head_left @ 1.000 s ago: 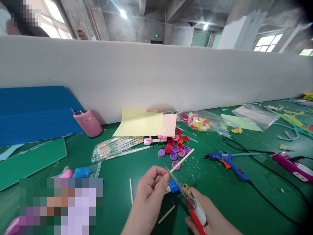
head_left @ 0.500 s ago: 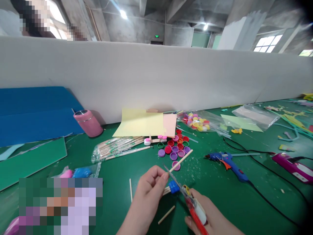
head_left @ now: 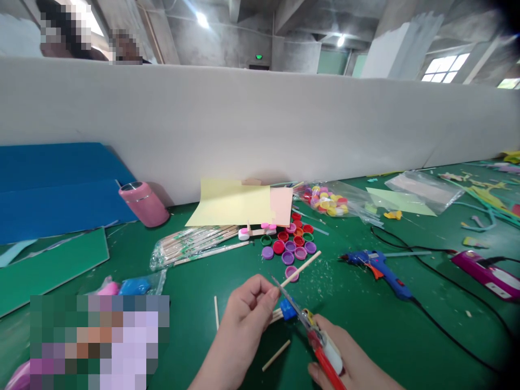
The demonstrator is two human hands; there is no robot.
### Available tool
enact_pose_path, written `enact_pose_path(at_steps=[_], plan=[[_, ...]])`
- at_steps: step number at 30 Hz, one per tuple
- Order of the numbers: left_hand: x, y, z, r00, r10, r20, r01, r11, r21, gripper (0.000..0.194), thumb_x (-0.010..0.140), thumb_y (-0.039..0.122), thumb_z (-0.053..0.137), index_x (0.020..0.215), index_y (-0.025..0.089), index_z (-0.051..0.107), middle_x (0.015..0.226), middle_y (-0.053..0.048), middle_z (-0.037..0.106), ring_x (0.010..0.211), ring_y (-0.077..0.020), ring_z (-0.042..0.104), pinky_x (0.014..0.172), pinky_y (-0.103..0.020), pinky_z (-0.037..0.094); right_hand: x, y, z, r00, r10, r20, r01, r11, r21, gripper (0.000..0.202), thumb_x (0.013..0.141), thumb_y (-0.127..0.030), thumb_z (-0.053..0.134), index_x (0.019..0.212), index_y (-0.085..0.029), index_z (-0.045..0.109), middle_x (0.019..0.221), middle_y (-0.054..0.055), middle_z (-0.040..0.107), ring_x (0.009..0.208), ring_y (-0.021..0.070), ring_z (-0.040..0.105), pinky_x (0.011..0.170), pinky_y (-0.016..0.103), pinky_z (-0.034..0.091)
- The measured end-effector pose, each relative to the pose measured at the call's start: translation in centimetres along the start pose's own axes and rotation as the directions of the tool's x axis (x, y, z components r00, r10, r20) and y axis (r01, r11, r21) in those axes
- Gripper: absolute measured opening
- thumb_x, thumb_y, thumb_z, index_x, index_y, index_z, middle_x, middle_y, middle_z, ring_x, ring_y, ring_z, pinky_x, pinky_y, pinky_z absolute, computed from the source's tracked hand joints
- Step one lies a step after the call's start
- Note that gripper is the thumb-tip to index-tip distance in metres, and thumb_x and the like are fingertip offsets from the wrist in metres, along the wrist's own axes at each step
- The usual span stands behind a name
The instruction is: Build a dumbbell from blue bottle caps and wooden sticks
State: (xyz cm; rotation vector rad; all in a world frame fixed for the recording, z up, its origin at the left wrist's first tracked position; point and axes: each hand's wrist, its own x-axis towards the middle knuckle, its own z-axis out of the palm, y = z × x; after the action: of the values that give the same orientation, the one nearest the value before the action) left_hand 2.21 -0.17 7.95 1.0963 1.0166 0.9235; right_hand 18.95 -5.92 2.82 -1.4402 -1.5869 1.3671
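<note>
My left hand [head_left: 252, 311] is closed, pinching a thin wooden stick [head_left: 304, 266] between thumb and fingers. The stick slants up to the right. In my right hand [head_left: 339, 352] is a pair of red-handled scissors [head_left: 303, 317]; the blades reach up to the stick right beside my left fingertips. Whether they have bitten into the wood I cannot tell. Behind the blades lies a blue piece [head_left: 288, 309] with several short sticks, partly hidden by my left hand. A short cut stick [head_left: 276, 355] rests on the table below, and another stick [head_left: 216, 312] lies left of my wrist.
Colourful bottle caps [head_left: 290, 246] are spread beyond my hands. A blue glue gun [head_left: 377, 265] with its cord lies right, near a magenta power strip [head_left: 485, 275]. Bagged sticks [head_left: 195, 244], a pink cup [head_left: 144, 205] and yellow paper [head_left: 233, 203] are further back. A blurred patch covers the lower left.
The view has shifted very slightly. Both hands keep nearly the same place on the stick and scissors, with no clear change in the stick.
</note>
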Motion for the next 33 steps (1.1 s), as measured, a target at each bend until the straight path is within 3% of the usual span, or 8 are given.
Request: enact_pose_path(at_steps=[7,10,15,21,25,28,30,33], plan=[[-0.3,0.3,0.6,0.965,0.241,-0.103,-0.176,0.886,0.428,0.021,0.079,0.025,0.049,0.059,0.017,0.050,0.053,0.004,0.041,0.050,-0.0106,0.035,0.048,-0.021,0.027,0.5,-0.1,-0.3,0.995,-0.069,0.065,0.069,0.998,0.013,0.026,0.065,-0.030,0.057,0.085,-0.019,0.044,0.064,-0.004,0.039,0.053,0.0095,0.032,0.049,0.020,0.033],[-0.4,0.3,0.9,0.941,0.321,-0.107,-0.222,0.824,0.521,0.018,0.078,0.021,0.049,0.060,0.018,0.054,0.050,0.004,0.043,0.047,-0.0108,0.035,0.048,-0.022,0.026,0.1,-0.3,-0.4,0.997,-0.035,0.068,0.029,0.995,0.094,0.026,0.069,-0.040,0.054,0.083,-0.020,0.044,0.067,-0.003,0.041,0.054,0.0100,0.034,0.051,0.021,0.036],[-0.3,0.2,1.1,0.912,0.392,-0.117,-0.257,0.772,0.581,0.018,0.075,0.017,0.051,0.057,0.020,0.055,0.047,0.004,0.044,0.045,-0.0110,0.036,0.049,-0.022,0.026,-0.3,-1.4,-0.9,1.000,0.004,0.010,-0.003,0.997,-0.074,0.022,0.068,-0.037,0.060,0.078,-0.020,0.050,0.073,0.001,0.050,0.069,0.0164,0.045,0.066,0.027,0.042],[-0.3,0.3,0.7,0.944,0.305,-0.130,-0.216,0.863,0.456,0.018,0.076,0.022,0.052,0.059,0.018,0.054,0.050,0.004,0.043,0.047,-0.0106,0.035,0.048,-0.022,0.025,-0.2,-2.2,-1.1,0.999,0.001,0.050,0.004,0.995,-0.099,0.015,0.070,-0.027,0.054,0.080,-0.019,0.047,0.068,-0.001,0.048,0.063,0.0142,0.045,0.059,0.024,0.043],[-0.1,0.2,0.2,0.996,0.086,-0.037,-0.081,0.989,0.122,0.023,0.079,0.031,0.051,0.061,0.017,0.047,0.048,0.007,0.033,0.044,-0.0080,0.025,0.043,-0.021,0.019,-0.2,-2.5,-1.1,0.998,0.023,0.064,-0.018,0.996,-0.089,0.020,0.069,-0.026,0.055,0.085,-0.020,0.045,0.066,-0.003,0.046,0.058,0.0118,0.041,0.054,0.021,0.041],[0.1,0.0,-0.1,0.997,-0.012,0.079,0.022,0.991,-0.135,0.024,0.080,0.033,0.050,0.062,0.018,0.044,0.043,0.010,0.026,0.042,-0.0070,0.020,0.043,-0.021,0.016,0.0,-2.6,-1.0,0.998,0.029,0.056,-0.024,0.996,-0.088,0.019,0.069,-0.027,0.054,0.085,-0.020,0.045,0.065,-0.003,0.045,0.055,0.0116,0.040,0.051,0.021,0.039],[0.2,-0.1,-0.1,0.997,-0.024,0.069,0.033,0.989,-0.141,0.024,0.080,0.033,0.050,0.062,0.018,0.044,0.043,0.010,0.026,0.042,-0.0070,0.020,0.043,-0.021,0.016,0.1,-2.6,-1.0,0.999,0.026,0.039,-0.022,0.993,-0.116,0.017,0.069,-0.028,0.053,0.082,-0.020,0.046,0.065,-0.002,0.046,0.056,0.0127,0.042,0.052,0.022,0.040],[0.2,-0.1,0.3,0.997,0.056,-0.058,-0.051,0.995,0.091,0.022,0.078,0.032,0.052,0.062,0.017,0.048,0.048,0.007,0.035,0.045,-0.0081,0.027,0.044,-0.021,0.020,0.4,-2.6,-0.8,1.000,0.016,-0.008,-0.017,0.988,-0.154,0.014,0.068,-0.026,0.054,0.078,-0.020,0.046,0.066,0.000,0.049,0.062,0.0150,0.046,0.056,0.024,0.041]])
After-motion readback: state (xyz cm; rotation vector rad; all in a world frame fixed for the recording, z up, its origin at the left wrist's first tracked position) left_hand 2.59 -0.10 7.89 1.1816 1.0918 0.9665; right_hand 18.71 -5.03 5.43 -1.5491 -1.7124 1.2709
